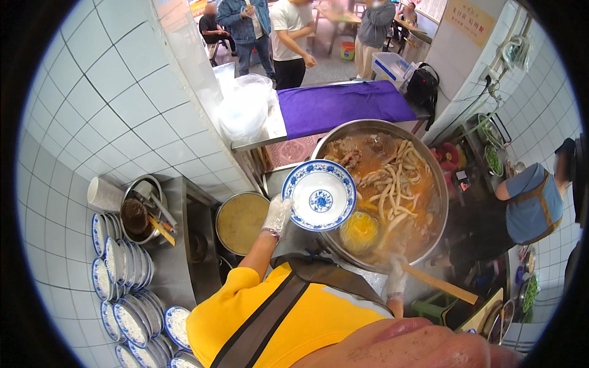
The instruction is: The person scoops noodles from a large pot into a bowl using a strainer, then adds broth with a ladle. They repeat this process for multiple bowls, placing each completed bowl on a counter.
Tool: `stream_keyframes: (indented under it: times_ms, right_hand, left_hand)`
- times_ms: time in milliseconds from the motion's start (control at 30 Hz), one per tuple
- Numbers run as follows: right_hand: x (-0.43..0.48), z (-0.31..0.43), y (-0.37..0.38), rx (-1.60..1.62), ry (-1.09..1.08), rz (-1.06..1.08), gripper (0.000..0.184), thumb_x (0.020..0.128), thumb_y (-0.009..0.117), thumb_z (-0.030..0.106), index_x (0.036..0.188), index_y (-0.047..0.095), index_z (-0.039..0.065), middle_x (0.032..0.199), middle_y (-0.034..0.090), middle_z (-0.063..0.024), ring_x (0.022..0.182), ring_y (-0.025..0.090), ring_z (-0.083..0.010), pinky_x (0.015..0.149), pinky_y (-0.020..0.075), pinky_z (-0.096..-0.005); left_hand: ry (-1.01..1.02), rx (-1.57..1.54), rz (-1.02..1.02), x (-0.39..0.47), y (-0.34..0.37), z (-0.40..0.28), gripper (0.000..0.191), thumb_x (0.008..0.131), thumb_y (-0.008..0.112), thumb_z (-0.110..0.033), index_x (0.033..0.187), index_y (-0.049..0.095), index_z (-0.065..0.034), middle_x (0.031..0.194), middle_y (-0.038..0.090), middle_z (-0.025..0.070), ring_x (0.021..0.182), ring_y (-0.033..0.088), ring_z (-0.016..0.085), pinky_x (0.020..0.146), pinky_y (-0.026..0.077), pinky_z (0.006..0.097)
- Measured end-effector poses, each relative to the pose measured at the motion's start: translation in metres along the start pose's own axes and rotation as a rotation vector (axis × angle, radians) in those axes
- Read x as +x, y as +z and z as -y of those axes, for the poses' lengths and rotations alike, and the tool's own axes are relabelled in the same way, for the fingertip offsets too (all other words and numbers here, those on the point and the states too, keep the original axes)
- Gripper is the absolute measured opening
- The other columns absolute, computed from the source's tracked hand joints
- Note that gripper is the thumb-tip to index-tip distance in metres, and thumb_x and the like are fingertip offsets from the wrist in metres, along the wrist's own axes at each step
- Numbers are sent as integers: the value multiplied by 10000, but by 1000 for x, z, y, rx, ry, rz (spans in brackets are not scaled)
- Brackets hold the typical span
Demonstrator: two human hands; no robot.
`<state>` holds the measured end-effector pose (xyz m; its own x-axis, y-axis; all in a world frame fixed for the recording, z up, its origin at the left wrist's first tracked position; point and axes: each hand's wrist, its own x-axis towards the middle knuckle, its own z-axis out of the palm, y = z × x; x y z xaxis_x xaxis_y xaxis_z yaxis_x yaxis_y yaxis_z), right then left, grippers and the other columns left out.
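Observation:
My left hand (277, 216), in a clear plastic glove, grips the rim of a blue-and-white patterned bowl (317, 195). The bowl looks empty and is held over the left edge of a large metal pot (441, 170). My right hand (396, 276), also gloved, is closed around a wooden handle (441, 284) that slants into the pot's near side. Reddish broth, pieces of meat (349, 158) and long pale intestine-like strips (391, 184) fill the pot. A round yellow mass (359, 232) lies in the broth near the handle's inner end; steam blurs what holds it.
A pot of yellowish soup (243, 223) stands at left. Stacked bowls (133, 317), paper cups (105, 193) and a utensil basin (158, 188) sit further left. A purple cloth (343, 108) covers the counter ahead, with people beyond. A co-worker (534, 202) stands at right.

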<state>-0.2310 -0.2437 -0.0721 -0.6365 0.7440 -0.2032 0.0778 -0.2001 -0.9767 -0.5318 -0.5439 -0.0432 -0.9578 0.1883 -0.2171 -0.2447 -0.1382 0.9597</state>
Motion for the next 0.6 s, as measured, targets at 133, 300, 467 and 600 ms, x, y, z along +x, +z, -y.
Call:
stream_keyframes:
  times_ms: [133,300,467,600]
  right_hand:
    - [0,1,0,-4,23,-20,301,985,577,265,1166,606,26,992,674,-146,787,714,-285,706,590,-397]
    - [0,11,-2,-179,-147,56,354,992,626,255,1255,657,20,1176,662,-43,1076,600,-182,927,502,-349]
    - [9,21,-6,-443,-19,104,289,956,635,238,1114,704,6,1074,708,-108,1007,663,-197,887,524,-333]
    - [14,38,8,-433,-98,120,334,941,660,280,1138,689,12,1061,702,-98,886,698,-197,820,552,-337]
  left_hand:
    - [-6,34,-34,0,-2,0,270,850,574,-147,1013,676,42,859,678,78,754,596,177,713,497,347]
    - [-17,208,2,1,-5,-13,185,763,610,-180,791,657,-4,742,624,22,657,539,168,626,447,344]
    - [-114,-41,141,-10,-1,-29,361,819,574,-70,1140,683,52,1030,725,102,859,684,198,790,527,302]
    - [-85,79,111,-15,2,-39,324,832,567,-57,1125,678,26,1008,709,96,846,667,193,773,521,330]
